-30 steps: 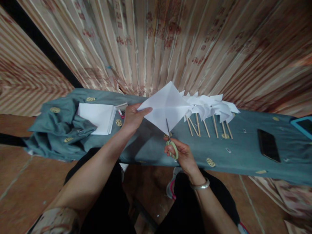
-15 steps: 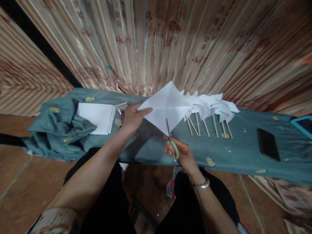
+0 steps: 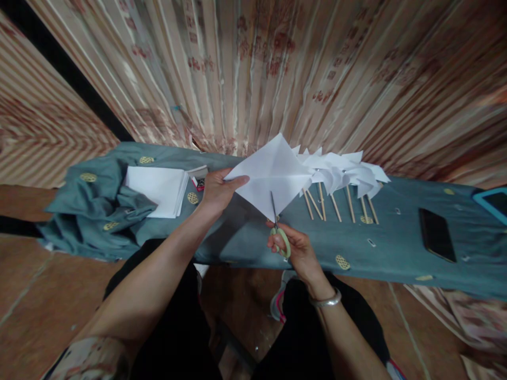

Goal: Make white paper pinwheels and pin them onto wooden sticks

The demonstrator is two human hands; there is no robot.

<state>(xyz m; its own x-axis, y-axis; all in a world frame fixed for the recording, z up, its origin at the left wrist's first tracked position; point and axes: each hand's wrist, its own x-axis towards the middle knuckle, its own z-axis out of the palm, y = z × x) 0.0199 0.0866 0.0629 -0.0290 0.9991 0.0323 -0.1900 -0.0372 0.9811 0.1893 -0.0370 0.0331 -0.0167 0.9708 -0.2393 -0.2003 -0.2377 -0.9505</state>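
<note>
Nearest, at the bottom edge: black trousers (image 3: 170,322), both legs, above a brown tiled floor (image 3: 396,322); one pale shoe (image 3: 277,303) with pink trim, between the legs; at far left of these, one patterned sleeve (image 3: 93,359) on the left forearm. Next, one silver bangle (image 3: 328,299), worn on the right wrist. Beyond it, right hand (image 3: 297,248), closed around the pale green handles of a pair of scissors (image 3: 283,244); one dark blade over the near corner of a white paper square (image 3: 273,169), pointing away; under-blade hidden, so cannot tell its place. Paper square held up above the table in diamond position, creased across the middle, right corner overlapping the items behind. At its left corner, left hand (image 3: 218,194), pinching, thumb on top, remaining fingers mostly hidden. Below, one table covered in grey-green cloth (image 3: 245,237) with yellow motifs, bunched at left. On it, at right: dark phone (image 3: 438,235), and farther right a blue-framed device (image 3: 495,200), partly out of view. At left: stack of white paper (image 3: 154,190), partly under a cloth fold; just right of it, small box (image 3: 200,179). Right of the paper square: overlapping white pinwheels (image 3: 348,177) on wooden sticks (image 3: 350,206), sticks toward the near side. Farthest: pleated beige curtain (image 3: 257,79), reddish print.
</note>
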